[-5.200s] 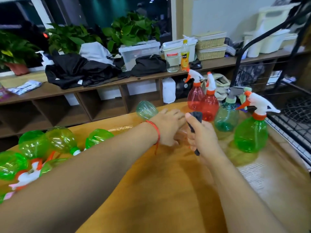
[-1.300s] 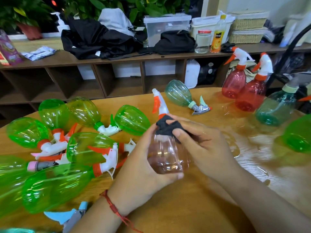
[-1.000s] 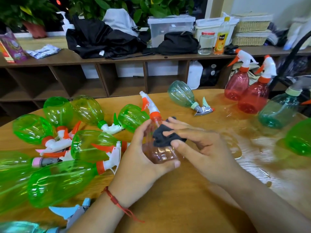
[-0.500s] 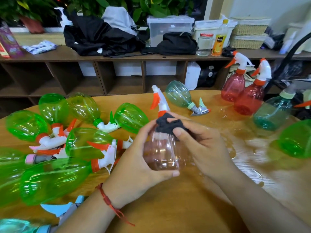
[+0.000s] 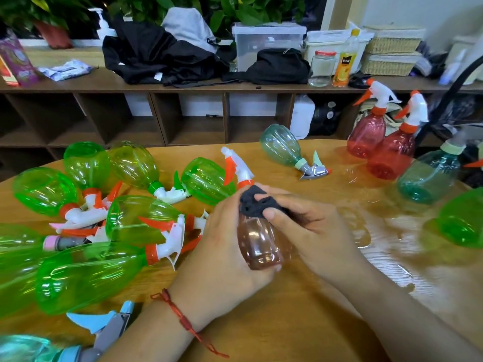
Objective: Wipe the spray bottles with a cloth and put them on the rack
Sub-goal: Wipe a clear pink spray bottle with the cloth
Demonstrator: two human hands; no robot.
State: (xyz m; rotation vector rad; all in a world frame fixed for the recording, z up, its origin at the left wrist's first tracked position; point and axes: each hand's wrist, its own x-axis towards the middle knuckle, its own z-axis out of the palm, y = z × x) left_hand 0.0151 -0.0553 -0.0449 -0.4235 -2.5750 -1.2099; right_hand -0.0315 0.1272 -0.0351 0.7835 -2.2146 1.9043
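My left hand [image 5: 224, 252] grips a clear pinkish spray bottle [image 5: 261, 244] with a white and orange trigger head, held just above the wooden table [image 5: 300, 322]. My right hand [image 5: 311, 228] pinches a dark cloth [image 5: 254, 202] against the bottle's shoulder, just under the orange collar. Several green spray bottles [image 5: 86, 273] lie on their sides at the left. A teal bottle [image 5: 283, 147] lies further back. Two red bottles [image 5: 392, 152] stand upright at the right, with a teal one [image 5: 428, 176] and a green one [image 5: 462, 218] nearer. A black tube of the rack [image 5: 449, 95] shows at the right edge.
Behind the table runs a low wooden shelf [image 5: 183, 87] carrying black clothes [image 5: 156, 56], a clear box [image 5: 266, 40], a jar [image 5: 322, 66], a juice bottle [image 5: 345, 61] and wicker baskets [image 5: 392, 53]. A light blue trigger bottle [image 5: 104, 333] lies at the near left edge.
About five seconds ago both hands were by the standing bottles at the right. Over the last second the cloth has rubbed up and down the pinkish bottle, which has tilted slightly.
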